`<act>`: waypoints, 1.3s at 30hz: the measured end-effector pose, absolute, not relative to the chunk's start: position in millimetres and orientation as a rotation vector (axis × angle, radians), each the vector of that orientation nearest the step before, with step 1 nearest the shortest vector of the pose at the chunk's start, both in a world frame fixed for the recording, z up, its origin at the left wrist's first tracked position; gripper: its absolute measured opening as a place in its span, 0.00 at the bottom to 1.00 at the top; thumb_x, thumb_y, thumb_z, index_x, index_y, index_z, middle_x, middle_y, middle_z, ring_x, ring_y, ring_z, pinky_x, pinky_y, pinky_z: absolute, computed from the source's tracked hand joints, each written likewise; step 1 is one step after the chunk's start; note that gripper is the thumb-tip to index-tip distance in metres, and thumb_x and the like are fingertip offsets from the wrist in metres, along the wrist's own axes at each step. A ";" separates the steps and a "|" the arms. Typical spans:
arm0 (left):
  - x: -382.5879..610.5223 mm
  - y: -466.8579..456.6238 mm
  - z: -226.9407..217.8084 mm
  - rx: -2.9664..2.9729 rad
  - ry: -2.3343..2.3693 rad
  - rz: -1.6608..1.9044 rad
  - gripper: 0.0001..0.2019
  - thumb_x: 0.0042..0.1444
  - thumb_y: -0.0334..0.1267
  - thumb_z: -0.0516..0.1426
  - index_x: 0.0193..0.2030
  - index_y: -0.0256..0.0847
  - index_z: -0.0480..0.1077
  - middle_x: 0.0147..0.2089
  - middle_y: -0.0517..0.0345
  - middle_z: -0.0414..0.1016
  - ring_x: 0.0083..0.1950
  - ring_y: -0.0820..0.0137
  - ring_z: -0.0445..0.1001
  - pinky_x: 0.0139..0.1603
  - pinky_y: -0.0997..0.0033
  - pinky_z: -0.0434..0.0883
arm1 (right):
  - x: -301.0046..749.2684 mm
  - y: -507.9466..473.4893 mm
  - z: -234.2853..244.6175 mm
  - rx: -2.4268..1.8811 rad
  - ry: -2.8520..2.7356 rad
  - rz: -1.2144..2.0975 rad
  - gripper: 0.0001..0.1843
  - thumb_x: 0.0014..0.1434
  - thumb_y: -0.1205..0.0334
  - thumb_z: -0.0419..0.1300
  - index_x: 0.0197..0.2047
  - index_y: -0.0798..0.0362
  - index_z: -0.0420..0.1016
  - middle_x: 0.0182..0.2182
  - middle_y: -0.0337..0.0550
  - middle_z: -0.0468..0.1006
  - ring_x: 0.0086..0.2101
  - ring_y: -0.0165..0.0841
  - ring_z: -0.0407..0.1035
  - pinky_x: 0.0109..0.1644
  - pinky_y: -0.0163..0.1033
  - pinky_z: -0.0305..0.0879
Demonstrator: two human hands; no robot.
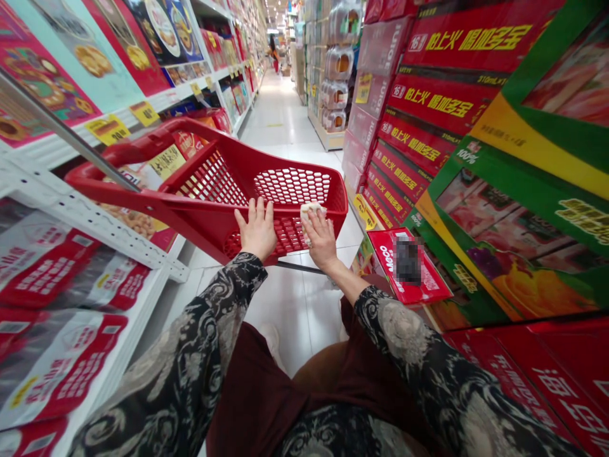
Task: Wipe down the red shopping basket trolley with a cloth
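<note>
Across the store aisle, close in front of the knees, I have a red shopping cart [200, 222] set sideways, one end by the white shelving [80, 209] on the left and the other near the stacked red cartons [428, 101] on the right. My left hand [258, 230] lies on its near rim with the fingers spread wide, the back of the hand towards the camera. With the right hand [321, 238] I hold a white cloth [311, 208] under nearly flat fingers against the same rim, towards the cart's right end; I cannot tell how firmly it is gripped. Both sleeves [190, 343] are black with a pale swirling pattern, and dark red trousers [257, 387] cover the legs below. On the shelving I see grey-and-red bags [52, 266] piled low down, with yellow price tags [108, 129] above. To the right, green juice cartons [523, 219] stand beside the red ones, and a red box [387, 257] juts out near the right forearm, part of its face blurred. Pale floor tiles [304, 317] show between the feet, and far down the aisle I make out a person [275, 54], too small for detail
</note>
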State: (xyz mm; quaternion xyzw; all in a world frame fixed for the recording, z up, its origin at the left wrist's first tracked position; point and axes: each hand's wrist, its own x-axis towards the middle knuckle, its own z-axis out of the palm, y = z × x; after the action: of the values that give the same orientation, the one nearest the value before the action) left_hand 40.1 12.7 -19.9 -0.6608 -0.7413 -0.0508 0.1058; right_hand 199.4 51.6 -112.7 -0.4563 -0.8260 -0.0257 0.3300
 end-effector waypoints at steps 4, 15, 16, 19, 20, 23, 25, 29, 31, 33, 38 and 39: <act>42.0 15.5 -20.6 -1.940 -2.178 -0.138 0.33 0.55 0.34 0.46 0.69 0.31 0.46 0.73 0.44 0.41 0.73 0.54 0.38 0.66 0.36 0.40 | 205.7 47.8 -126.6 -1.128 -2.217 -0.068 0.25 0.63 0.69 0.50 0.63 0.48 0.62 0.64 0.46 0.60 0.66 0.38 0.44 0.68 0.55 0.41; 47.4 15.7 -18.1 -1.935 -2.180 -0.114 0.31 0.57 0.32 0.43 0.69 0.31 0.47 0.72 0.44 0.42 0.73 0.55 0.39 0.68 0.40 0.42 | 219.4 39.3 -144.1 -0.831 -2.030 0.054 0.23 0.63 0.71 0.48 0.60 0.53 0.67 0.59 0.50 0.67 0.64 0.36 0.52 0.64 0.48 0.59; 48.1 15.8 -17.6 -1.939 -2.182 -0.116 0.31 0.57 0.31 0.43 0.69 0.31 0.47 0.72 0.44 0.42 0.73 0.55 0.39 0.68 0.40 0.42 | 218.2 39.2 -132.8 -0.805 -1.976 0.030 0.24 0.63 0.71 0.48 0.61 0.52 0.65 0.60 0.49 0.66 0.64 0.35 0.51 0.65 0.48 0.58; 49.6 17.2 -15.5 -1.953 -2.185 -0.126 0.31 0.57 0.32 0.44 0.69 0.30 0.47 0.72 0.43 0.42 0.73 0.55 0.39 0.68 0.42 0.42 | 208.4 43.6 -101.1 -0.778 -1.886 -0.061 0.25 0.63 0.71 0.47 0.62 0.50 0.63 0.62 0.46 0.63 0.66 0.35 0.47 0.67 0.50 0.54; 49.4 17.6 -14.5 -1.958 -2.190 -0.134 0.31 0.57 0.32 0.45 0.69 0.29 0.47 0.72 0.42 0.42 0.73 0.54 0.39 0.68 0.43 0.44 | 203.4 46.1 -94.6 -0.785 -1.896 -0.089 0.25 0.63 0.71 0.47 0.62 0.49 0.63 0.62 0.45 0.63 0.66 0.35 0.46 0.67 0.51 0.53; 44.2 15.8 -10.7 -2.008 -2.201 -0.139 0.34 0.55 0.34 0.48 0.68 0.26 0.46 0.72 0.40 0.41 0.73 0.55 0.39 0.68 0.49 0.49 | 188.1 53.0 -93.9 -0.841 -2.011 -0.144 0.23 0.64 0.70 0.47 0.60 0.49 0.67 0.62 0.46 0.64 0.66 0.36 0.44 0.66 0.52 0.53; 37.2 10.7 -9.0 -2.054 -2.164 -0.124 0.36 0.53 0.35 0.50 0.68 0.25 0.45 0.72 0.41 0.41 0.73 0.56 0.39 0.69 0.50 0.49 | 182.1 54.9 -105.4 -0.881 -2.098 -0.146 0.23 0.64 0.71 0.47 0.59 0.50 0.67 0.62 0.48 0.64 0.67 0.37 0.43 0.66 0.54 0.51; 23.7 -3.7 -11.6 -2.012 -2.092 -0.098 0.36 0.52 0.31 0.48 0.69 0.28 0.45 0.73 0.43 0.39 0.73 0.57 0.38 0.69 0.42 0.42 | 184.8 52.4 -134.9 -0.903 -2.214 -0.126 0.23 0.62 0.72 0.50 0.59 0.52 0.67 0.62 0.49 0.64 0.66 0.40 0.47 0.65 0.56 0.50; 21.2 -7.9 -14.5 -1.988 -2.107 -0.091 0.35 0.52 0.30 0.47 0.69 0.28 0.45 0.73 0.44 0.38 0.73 0.57 0.37 0.68 0.40 0.42 | 188.9 49.1 -146.8 -0.883 -2.251 -0.112 0.22 0.61 0.72 0.51 0.58 0.53 0.68 0.61 0.50 0.65 0.65 0.42 0.50 0.64 0.56 0.53; 21.3 -8.7 -16.5 -1.986 -2.124 -0.090 0.35 0.52 0.30 0.46 0.69 0.28 0.44 0.73 0.44 0.37 0.73 0.57 0.36 0.68 0.40 0.43 | 190.8 44.6 -154.1 -0.846 -2.262 -0.078 0.22 0.61 0.72 0.52 0.57 0.54 0.69 0.59 0.51 0.67 0.64 0.42 0.51 0.63 0.56 0.56; 22.6 -5.2 -16.5 -2.015 -2.126 -0.085 0.35 0.52 0.30 0.46 0.69 0.29 0.44 0.73 0.45 0.37 0.73 0.58 0.36 0.68 0.40 0.43 | 181.2 35.5 -136.2 -0.663 -2.105 0.041 0.23 0.63 0.71 0.49 0.60 0.54 0.67 0.59 0.50 0.68 0.65 0.36 0.49 0.65 0.49 0.58; 22.4 -4.8 -16.5 -2.015 -2.125 -0.086 0.35 0.52 0.30 0.46 0.69 0.30 0.44 0.73 0.46 0.37 0.73 0.58 0.36 0.68 0.41 0.43 | 177.9 36.3 -126.6 -0.639 -2.045 0.049 0.23 0.63 0.71 0.48 0.60 0.52 0.66 0.60 0.48 0.66 0.66 0.35 0.47 0.66 0.49 0.56</act>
State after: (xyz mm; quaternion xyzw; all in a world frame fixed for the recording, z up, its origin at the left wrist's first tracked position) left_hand 22.4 -4.8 -16.5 -0.6840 -0.7213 -0.0292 0.1054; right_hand 177.9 36.3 -126.6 -0.2617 -0.8377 0.0202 0.4789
